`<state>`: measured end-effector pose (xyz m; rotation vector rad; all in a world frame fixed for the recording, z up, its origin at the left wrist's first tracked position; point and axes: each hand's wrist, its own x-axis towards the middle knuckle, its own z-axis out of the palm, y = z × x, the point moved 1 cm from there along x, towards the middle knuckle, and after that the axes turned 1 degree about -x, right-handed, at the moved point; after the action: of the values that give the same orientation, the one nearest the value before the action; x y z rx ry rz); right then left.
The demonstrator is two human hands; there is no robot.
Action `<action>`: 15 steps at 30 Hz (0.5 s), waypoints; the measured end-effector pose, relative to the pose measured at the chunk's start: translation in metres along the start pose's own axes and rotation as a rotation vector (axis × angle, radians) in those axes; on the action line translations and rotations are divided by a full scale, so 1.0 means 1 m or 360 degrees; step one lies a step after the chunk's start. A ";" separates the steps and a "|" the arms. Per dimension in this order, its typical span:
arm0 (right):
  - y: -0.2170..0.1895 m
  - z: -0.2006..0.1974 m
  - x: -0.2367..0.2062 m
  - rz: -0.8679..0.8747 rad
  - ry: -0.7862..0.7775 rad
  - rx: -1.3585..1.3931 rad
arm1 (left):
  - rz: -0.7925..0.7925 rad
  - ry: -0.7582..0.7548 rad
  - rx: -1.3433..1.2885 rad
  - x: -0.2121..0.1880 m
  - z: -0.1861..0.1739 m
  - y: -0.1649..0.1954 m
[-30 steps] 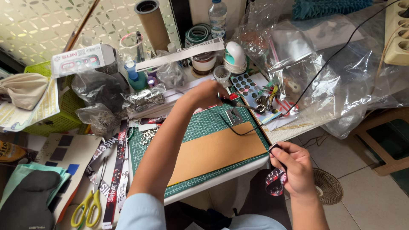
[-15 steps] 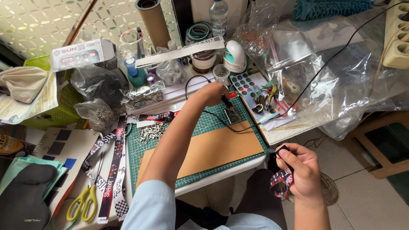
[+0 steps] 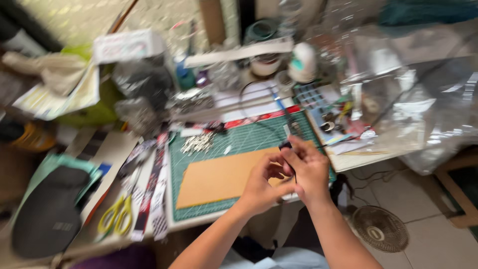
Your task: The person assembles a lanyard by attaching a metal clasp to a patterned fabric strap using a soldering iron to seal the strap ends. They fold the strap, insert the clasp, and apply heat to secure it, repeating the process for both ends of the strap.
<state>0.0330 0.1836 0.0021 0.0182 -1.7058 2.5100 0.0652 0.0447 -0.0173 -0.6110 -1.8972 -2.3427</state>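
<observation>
Held thing: a small black part (image 3: 285, 146) on a thin black cord (image 3: 249, 92), pinched at the near right edge of the green cutting mat (image 3: 249, 139).
Right hand (image 3: 309, 172): fingers closed on the black part; it sits at the fingertips, toward the bench.
Left hand (image 3: 263, 187): curled just beside the right, touching it; whether it grips anything, I cannot tell.
Cord axis: runs away from the hands, looping over the mat toward the far clutter.
Under the hands: a tan card sheet (image 3: 224, 177) lying on the mat.
Around: paint palette (image 3: 318, 99) to the far right, clear plastic bags (image 3: 423, 99) beyond; yellow scissors (image 3: 115, 216) well apart to the left.
</observation>
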 end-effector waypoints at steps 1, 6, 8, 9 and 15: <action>0.005 0.011 0.001 0.0069 -0.0044 0.0010 | -0.0096 0.0121 -0.0122 -0.008 -0.006 0.000; 0.040 0.056 0.008 0.0176 -0.0156 -0.0084 | -0.0232 0.0557 -0.0184 -0.021 -0.061 0.004; 0.051 0.064 0.008 0.0015 -0.0320 -0.0171 | -0.0499 0.0536 -0.0297 -0.017 -0.089 0.008; 0.055 0.066 0.007 -0.0061 -0.0396 -0.0214 | -0.0640 0.0523 -0.0356 -0.014 -0.103 0.010; 0.064 0.069 0.024 -0.0690 -0.0622 -0.1212 | -0.0966 -0.0011 0.0244 0.031 -0.158 0.015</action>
<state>-0.0005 0.0986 -0.0303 0.7555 -2.3698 1.5074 0.0001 -0.1031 -0.0184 -0.0178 -2.5109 -2.4520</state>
